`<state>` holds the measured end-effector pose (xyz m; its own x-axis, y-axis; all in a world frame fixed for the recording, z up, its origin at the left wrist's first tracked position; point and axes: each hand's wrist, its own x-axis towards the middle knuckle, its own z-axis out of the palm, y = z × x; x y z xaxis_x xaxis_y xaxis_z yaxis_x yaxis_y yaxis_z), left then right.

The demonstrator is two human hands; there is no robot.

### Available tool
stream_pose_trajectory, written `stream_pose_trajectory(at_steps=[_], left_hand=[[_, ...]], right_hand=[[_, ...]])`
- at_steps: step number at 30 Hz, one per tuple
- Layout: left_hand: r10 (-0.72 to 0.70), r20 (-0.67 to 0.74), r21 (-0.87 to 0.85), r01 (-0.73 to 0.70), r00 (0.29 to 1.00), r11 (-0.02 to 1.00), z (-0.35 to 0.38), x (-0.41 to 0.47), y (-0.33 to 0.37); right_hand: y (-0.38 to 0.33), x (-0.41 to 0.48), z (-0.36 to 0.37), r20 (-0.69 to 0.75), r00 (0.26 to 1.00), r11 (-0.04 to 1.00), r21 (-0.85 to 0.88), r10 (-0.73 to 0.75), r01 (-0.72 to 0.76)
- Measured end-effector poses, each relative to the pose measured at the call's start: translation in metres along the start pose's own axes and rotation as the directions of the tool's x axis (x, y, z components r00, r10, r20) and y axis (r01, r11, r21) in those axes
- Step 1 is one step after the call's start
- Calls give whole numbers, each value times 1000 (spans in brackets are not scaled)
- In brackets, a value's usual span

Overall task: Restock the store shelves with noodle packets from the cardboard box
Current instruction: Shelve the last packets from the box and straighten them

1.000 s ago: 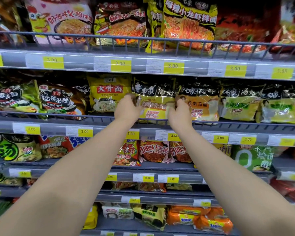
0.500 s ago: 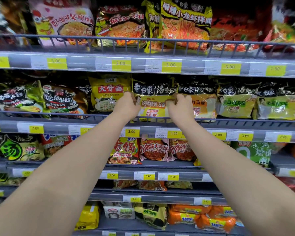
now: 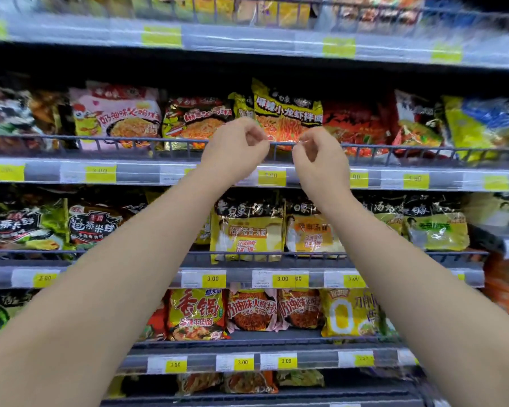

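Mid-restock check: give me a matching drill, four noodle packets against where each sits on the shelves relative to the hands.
Packets:
1 pink chicken packet
2 yellow-and-black packet
3 yellow packet with red characters
4 blue-and-yellow packet

Places:
A far right of the hand-level shelf, past the right hand
B next shelf down
C hand-level shelf, left of the left hand
D second shelf down

Pairs: 1-C, 2-B, 3-D, 4-A

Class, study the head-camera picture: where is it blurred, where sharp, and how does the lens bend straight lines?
Head view: the top shelf edge and its yellow labels are smeared by motion blur; the 3.00 price tag lower down reads sharply; the wire rail bows slightly, which suggests wide-angle distortion.
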<state>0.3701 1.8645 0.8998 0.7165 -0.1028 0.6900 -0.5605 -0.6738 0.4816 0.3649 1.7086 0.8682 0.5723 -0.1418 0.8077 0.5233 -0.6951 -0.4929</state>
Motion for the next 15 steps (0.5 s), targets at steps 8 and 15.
stream_pose_trajectory(at_steps=[8,15], left_hand=[[-76,-18,176,78,997,981,9,78,-2],[-153,17,181,148,988,972,4,77,-15]], right_hand=[[23,60,-12,152,970,823,-563,190,-73],[12,67,0,197,960,898,-429,197,-96]])
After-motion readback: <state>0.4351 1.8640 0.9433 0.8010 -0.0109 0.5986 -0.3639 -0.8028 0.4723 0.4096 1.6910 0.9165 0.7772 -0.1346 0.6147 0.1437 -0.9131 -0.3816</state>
